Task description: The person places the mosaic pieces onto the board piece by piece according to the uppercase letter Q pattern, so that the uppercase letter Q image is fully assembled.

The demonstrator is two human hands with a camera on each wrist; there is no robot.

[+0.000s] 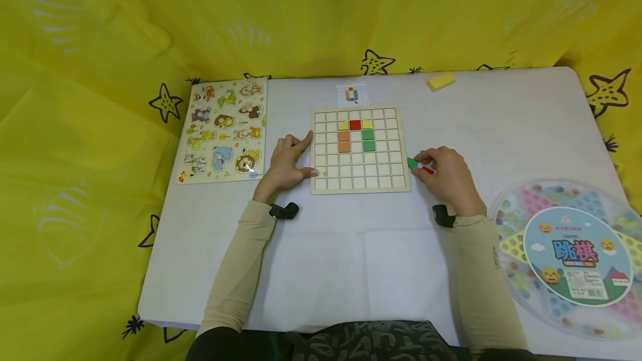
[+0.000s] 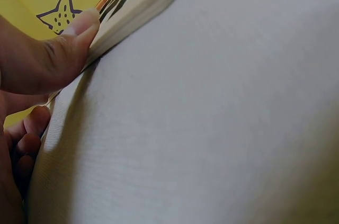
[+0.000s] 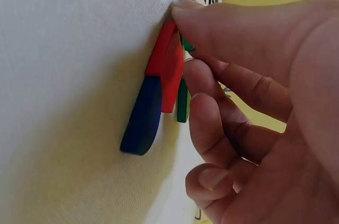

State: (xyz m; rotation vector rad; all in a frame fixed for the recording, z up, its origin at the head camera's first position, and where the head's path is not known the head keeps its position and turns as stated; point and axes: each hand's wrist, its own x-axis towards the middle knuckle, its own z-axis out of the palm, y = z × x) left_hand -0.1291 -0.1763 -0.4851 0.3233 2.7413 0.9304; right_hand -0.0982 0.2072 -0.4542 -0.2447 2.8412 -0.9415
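Green block [image 1: 413,164] (likely light, stiff) suits edge-gripping; right hand [image 1: 447,176] pinches it, left hand [image 1: 287,164], spread, touches board [image 1: 358,171].

Grid board [image 1: 359,172]: pale wood, matt, smooth. Red tile [image 1: 355,125] on it: flat painted look. Loose red piece [image 3: 170,70] and blue piece [image 3: 142,118]: smooth, low sheen, wood or plastic unclear; green piece [image 1: 413,163] similar. Table [image 1: 321,272] cover: white matt cloth, fine weave. Pattern card [image 1: 352,94]: paper-like. Animal puzzle [image 1: 223,136]: slight gloss. Round case [image 1: 577,322]: clear shiny plastic, smooth printed label [image 1: 579,258]. Sleeves [image 1: 241,255]: smooth cloth. Yellow curtain [image 1: 311,21]: creased fabric look.
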